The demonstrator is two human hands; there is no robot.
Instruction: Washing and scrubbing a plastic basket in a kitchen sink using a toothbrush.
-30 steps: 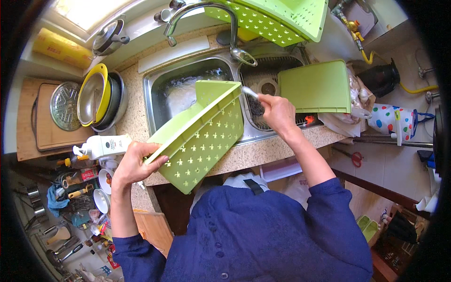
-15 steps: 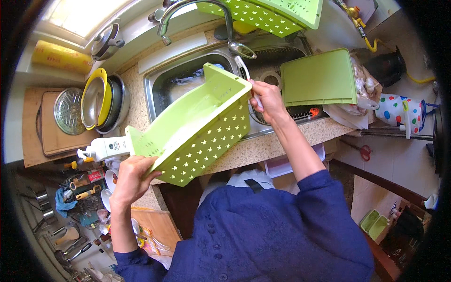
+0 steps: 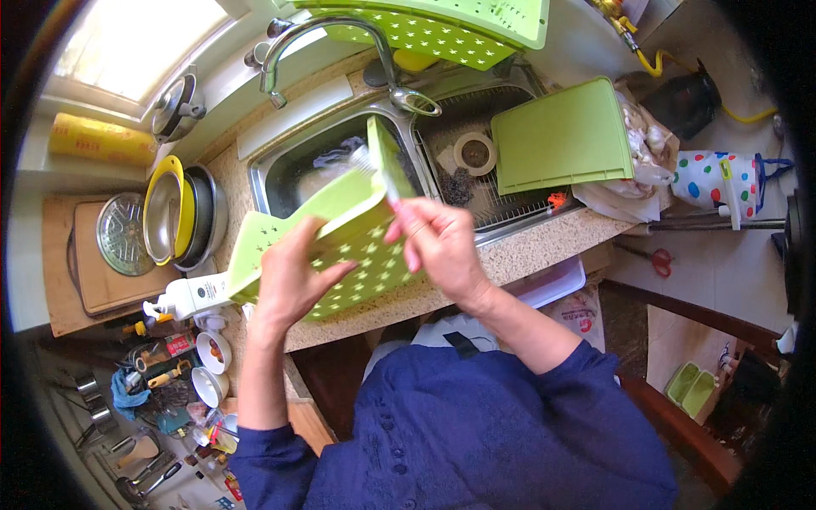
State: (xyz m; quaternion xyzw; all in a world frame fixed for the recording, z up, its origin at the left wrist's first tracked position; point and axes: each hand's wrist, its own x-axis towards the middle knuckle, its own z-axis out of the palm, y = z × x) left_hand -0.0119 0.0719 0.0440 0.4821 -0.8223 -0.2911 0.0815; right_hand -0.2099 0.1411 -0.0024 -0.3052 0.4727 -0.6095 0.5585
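Observation:
A light green plastic basket [image 3: 371, 287] with star-shaped holes is tilted over the counter's front edge and the left sink bowl. My left hand [image 3: 289, 272] holds its near rim, thumb stretched out along the outer wall. In my right hand [image 3: 438, 246] is the handle of a white brush [image 3: 390, 187], slightly blurred, its bristles at the basket's right end. Just past the basket's left end stands a white pump bottle [image 3: 200, 293]. Water shows in the left sink bowl [image 3: 280, 174].
A chrome faucet [image 3: 387, 64] arches over the sink. The right bowl holds a rack [image 3: 489, 98], a round strainer [image 3: 474, 154] and a dark scrubber [image 3: 459, 187]. A green lid [image 3: 561, 140] leans there. Another green basket [image 3: 442, 34] stands behind. Bowls [image 3: 208, 212] and cutting boards [image 3: 76, 280] sit left.
My left hand has shifted from the basket's left corner rightward along its rim. My right hand has moved left and down with the brush, and the basket has tilted and moved slightly left.

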